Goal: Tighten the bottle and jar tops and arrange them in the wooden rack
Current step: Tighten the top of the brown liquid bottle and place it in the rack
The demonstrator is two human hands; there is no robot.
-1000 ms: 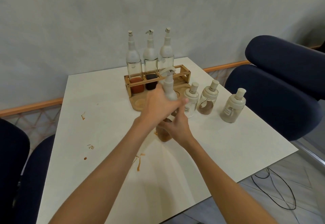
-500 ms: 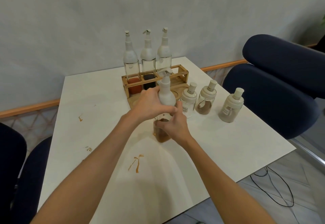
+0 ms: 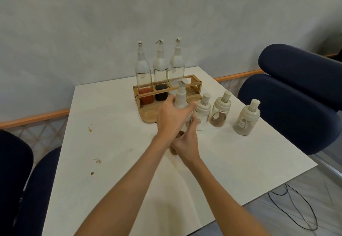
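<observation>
Both hands together on one bottle (image 3: 180,99) standing on the table (image 3: 111,133), just in front of the rack (image 3: 196,83). Left hand (image 3: 171,118) wrapped round the white top of the bottle, thumb and fingers closed on it. Right hand (image 3: 186,143) lower down, gripping the glass body, brown contents barely showing beneath the palm. Bottle upright, spray head blurred.

In the rack, three tall bottles in a row at the back: left bottle (image 3: 143,76) with red liquid, middle bottle (image 3: 160,74) with dark liquid, right bottle (image 3: 177,65) apparently clear. Fourth slot at the rack's right end unfilled. Round recesses on the rack's front ledge, one visible left of the hands, bare.

Right of the hands, three jars with cream tops on the table, outside the rack: near jar (image 3: 202,111) with white contents, just beside the right hand's fingers; middle jar (image 3: 221,108) with brown powder; far jar (image 3: 247,118) with pale powder, set apart toward the table's right edge.

Brown stains (image 3: 90,128) scattered on the table's left side. Dark blue chairs (image 3: 288,104) at right and left. Black cable (image 3: 296,206) on the floor at lower right.
</observation>
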